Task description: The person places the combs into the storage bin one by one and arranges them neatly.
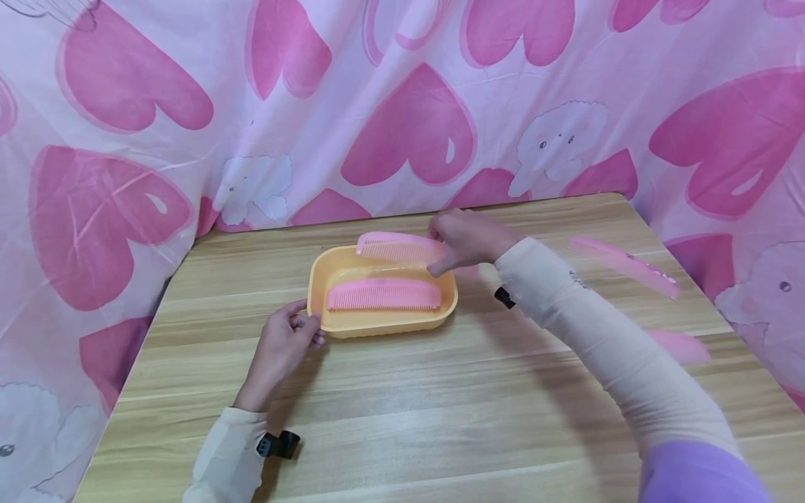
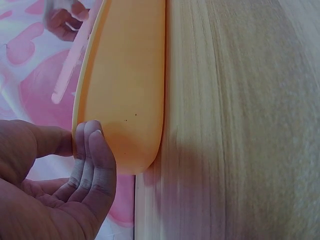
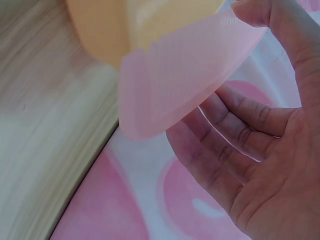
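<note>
My left hand [image 1: 286,346] pinches the left end of a yellow-orange plastic basin [image 1: 377,331], thumb and fingers on either side of its rim. Inside the basin lies a pink comb [image 1: 383,296], its teeth toward me. My right hand [image 1: 473,239] holds a second pink comb [image 1: 402,247] over the basin's back rim. In the right wrist view, the held comb [image 3: 185,80] is gripped between the thumb and the fingers, with one end reaching out past them. Part of this comb is hidden behind the hand in the head view.
Two more pink combs rest on the wooden table [image 1: 402,426] at the right: one farther back [image 1: 622,265], one nearer [image 1: 680,346], partly behind the right sleeve. A pink heart-print cloth [image 1: 409,126] hangs behind the table and down its sides.
</note>
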{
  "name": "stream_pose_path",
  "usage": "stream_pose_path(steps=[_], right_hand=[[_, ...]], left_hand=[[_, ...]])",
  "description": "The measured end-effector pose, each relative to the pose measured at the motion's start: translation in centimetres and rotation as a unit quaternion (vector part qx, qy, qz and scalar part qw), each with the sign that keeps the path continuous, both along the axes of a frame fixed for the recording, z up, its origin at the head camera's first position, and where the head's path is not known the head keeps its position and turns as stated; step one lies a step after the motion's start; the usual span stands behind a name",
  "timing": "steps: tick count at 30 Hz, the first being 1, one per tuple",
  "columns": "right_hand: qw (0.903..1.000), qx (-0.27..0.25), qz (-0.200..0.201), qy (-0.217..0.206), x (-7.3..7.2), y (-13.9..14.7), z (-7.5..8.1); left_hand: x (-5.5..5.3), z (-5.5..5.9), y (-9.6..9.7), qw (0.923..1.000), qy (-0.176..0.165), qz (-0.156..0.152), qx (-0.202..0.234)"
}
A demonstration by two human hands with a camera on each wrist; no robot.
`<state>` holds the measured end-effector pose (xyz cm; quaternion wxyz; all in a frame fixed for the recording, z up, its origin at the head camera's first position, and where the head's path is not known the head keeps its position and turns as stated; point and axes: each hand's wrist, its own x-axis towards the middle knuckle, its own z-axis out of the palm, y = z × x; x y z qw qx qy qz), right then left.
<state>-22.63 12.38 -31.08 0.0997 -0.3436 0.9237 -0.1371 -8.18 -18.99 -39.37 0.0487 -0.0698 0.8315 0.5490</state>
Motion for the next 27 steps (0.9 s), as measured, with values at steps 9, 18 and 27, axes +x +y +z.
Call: stream_pose_path(steps=[9, 18, 27], right_hand=[[0.9994, 0.012, 0.033, -0.001, 0.2, -2.7, -0.4], [0.9967, 0.076, 0.029, 0.003, 0.8, -4.8, -2.3], [0.9935, 0.112, 0.02, -0.005, 1.4, -5.8, -3.8]], left_hand=[[0.0, 0.1, 0.0, 0.9999, -0.002, 0.001, -0.01], [0.0, 0.0, 0.1, 1.0, 0.001, -0.001, 0.001], [0.0, 0.1, 0.1, 1.0, -0.002, -0.001, 0.005]])
